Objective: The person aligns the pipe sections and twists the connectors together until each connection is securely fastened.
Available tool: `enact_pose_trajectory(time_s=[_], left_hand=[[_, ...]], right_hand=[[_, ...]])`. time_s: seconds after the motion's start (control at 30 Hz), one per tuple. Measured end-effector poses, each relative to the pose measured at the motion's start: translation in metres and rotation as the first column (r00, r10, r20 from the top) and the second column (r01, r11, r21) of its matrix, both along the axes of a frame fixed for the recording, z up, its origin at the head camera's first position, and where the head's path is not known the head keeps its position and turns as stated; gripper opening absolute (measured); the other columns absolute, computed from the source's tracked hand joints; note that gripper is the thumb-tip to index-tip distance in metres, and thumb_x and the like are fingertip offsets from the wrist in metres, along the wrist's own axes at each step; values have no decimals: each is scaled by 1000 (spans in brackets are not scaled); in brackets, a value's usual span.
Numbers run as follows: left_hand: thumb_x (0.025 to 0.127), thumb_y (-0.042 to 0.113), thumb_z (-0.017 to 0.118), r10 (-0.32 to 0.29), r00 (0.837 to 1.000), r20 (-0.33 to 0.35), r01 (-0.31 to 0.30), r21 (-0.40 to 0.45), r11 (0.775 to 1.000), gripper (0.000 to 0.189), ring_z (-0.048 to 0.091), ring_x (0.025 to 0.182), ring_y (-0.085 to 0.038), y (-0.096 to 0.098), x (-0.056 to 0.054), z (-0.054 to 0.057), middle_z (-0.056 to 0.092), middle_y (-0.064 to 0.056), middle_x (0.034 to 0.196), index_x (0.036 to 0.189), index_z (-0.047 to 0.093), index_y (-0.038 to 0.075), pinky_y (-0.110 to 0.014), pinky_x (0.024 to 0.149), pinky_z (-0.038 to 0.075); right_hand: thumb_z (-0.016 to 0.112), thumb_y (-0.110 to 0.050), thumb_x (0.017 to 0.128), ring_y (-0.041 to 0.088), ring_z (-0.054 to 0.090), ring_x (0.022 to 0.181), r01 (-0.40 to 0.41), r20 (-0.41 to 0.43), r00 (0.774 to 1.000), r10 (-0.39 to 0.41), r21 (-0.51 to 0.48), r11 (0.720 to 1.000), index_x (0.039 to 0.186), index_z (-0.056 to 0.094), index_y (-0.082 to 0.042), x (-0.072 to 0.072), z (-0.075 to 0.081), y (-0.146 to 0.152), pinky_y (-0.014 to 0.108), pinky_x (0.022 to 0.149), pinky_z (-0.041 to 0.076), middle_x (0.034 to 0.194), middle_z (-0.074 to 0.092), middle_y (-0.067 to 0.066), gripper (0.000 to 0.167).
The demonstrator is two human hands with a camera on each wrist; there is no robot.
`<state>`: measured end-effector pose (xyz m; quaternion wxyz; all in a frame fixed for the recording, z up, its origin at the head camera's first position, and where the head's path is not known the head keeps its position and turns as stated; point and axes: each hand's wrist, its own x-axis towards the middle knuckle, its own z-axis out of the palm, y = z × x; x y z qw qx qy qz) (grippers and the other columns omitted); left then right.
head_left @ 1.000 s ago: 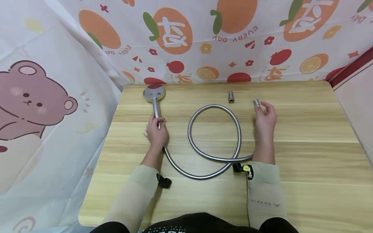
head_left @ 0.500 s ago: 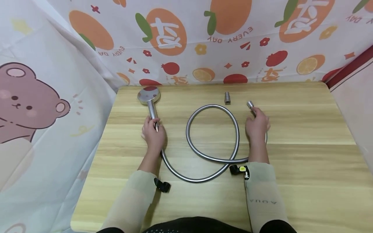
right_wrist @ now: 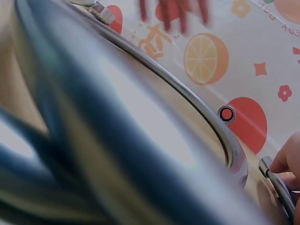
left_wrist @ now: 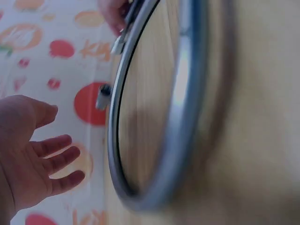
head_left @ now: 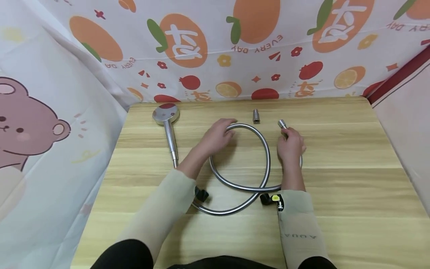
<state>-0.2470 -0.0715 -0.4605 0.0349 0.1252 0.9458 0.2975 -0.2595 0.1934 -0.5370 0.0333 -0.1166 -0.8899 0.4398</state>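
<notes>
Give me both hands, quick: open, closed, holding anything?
Left hand: open, holding nothing.
Right hand: closed, holding the metal hose near its end fitting.

Left hand (head_left: 216, 138) off the round-headed, chrome metal shower head (head_left: 166, 114); moved right, now over the upper-left of the looped, flexible silver metal hose (head_left: 267, 153), fingers spread. Lower end of the handle now uncovered; hose stretch below it now hidden behind the left sleeve (head_left: 161, 209). Right hand (head_left: 290, 145) shifted down from the small silver cylindrical metal end fitting (head_left: 282, 124), against a second ago; more of the fitting now exposed beyond the fingers. Tabletop (head_left: 342, 149) sits slightly further left in head view.
</notes>
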Motion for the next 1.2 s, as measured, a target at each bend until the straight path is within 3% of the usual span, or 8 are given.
enact_pose_trajectory(time_s=[0.1,0.27,0.43,0.6,0.8,0.93,1.07,1.2], left_hand=[[101,17,51,-72,996,44,76,-97,992,44,45,135,-25,21,-23,-1,48,-9,146,145,46,16,-41,113,38],[97,6,48,-73,988,139,96,-167,981,63,46,131,-26,48,-52,-10,41,-9,149,153,32,29,-39,106,45],[97,7,47,-62,974,217,118,-256,959,67,45,117,-25,69,-66,-24,41,-10,144,154,27,37,-36,91,50],[100,18,44,-64,969,239,137,-302,943,54,44,119,-27,81,-73,-33,41,-12,147,152,35,30,-40,94,48],[105,31,36,-27,971,238,50,-89,995,43,49,126,-25,83,-83,-34,52,-8,141,143,49,17,-38,104,43],[104,42,40,30,973,228,-6,-107,994,40,51,114,-21,84,-84,-37,55,-6,131,137,53,22,-37,94,47],[99,51,50,94,983,155,-73,-134,988,36,51,100,-18,84,-83,-44,57,-2,114,124,58,26,-35,77,48],[95,49,59,165,983,82,-161,-54,985,27,52,91,-15,85,-86,-51,57,3,98,107,60,25,-32,69,45]], right_hand=[[54,-15,92,40,36,139,-7,-9,1000,7,3,1000,126,66,-13,-1,-3,-5,60,110,18,149,48,9,36],[57,-18,93,37,38,137,-4,-6,1000,4,2,1000,125,66,-14,-3,-3,-11,57,109,18,147,50,8,33],[61,-18,92,31,43,130,16,5,1000,-16,-21,1000,123,66,-17,-2,-2,-13,53,107,19,139,57,5,32],[63,-18,92,29,47,125,39,16,999,-39,-31,999,121,67,-18,-1,-2,-12,52,108,18,133,60,3,29],[62,-19,93,29,47,124,56,12,998,-56,-23,998,121,68,-19,-3,-2,-8,54,107,17,132,60,5,29],[63,-20,92,29,46,125,62,24,998,-61,-32,998,121,67,-20,-4,-2,-8,53,107,16,133,60,4,29],[64,-20,92,29,46,124,58,12,998,-57,-35,998,120,68,-20,-3,-1,-9,53,106,16,132,60,4,28],[64,-20,92,30,46,125,68,7,998,-68,-36,997,120,68,-19,-3,1,-8,53,107,15,132,60,5,28]])
